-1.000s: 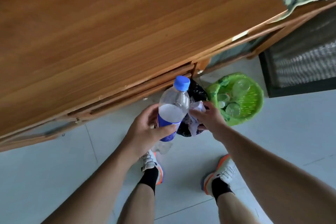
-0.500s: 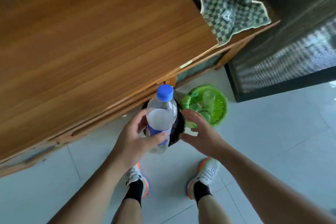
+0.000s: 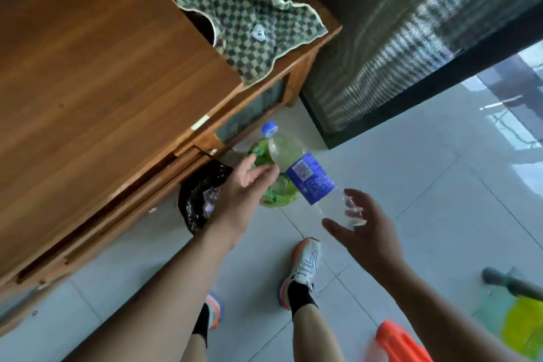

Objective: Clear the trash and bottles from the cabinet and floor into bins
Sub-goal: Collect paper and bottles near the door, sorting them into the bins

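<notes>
The bottle (image 3: 305,173) has left the left hand (image 3: 244,185), now spread open; the open right hand (image 3: 361,232) cups its base above the green bin (image 3: 279,194).

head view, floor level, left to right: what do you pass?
Black trash bin → left hand → blue-labelled bottle → right hand → orange object → yellow-green object.

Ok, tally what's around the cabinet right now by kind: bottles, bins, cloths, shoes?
Bottles: 1, the clear bottle with blue cap and label, between the left hand and right hand
Bins: 2, black-lined bin and green bin
Cloths: 1, checked cloth on the cabinet
Shoes: 2
Total: 6
</notes>
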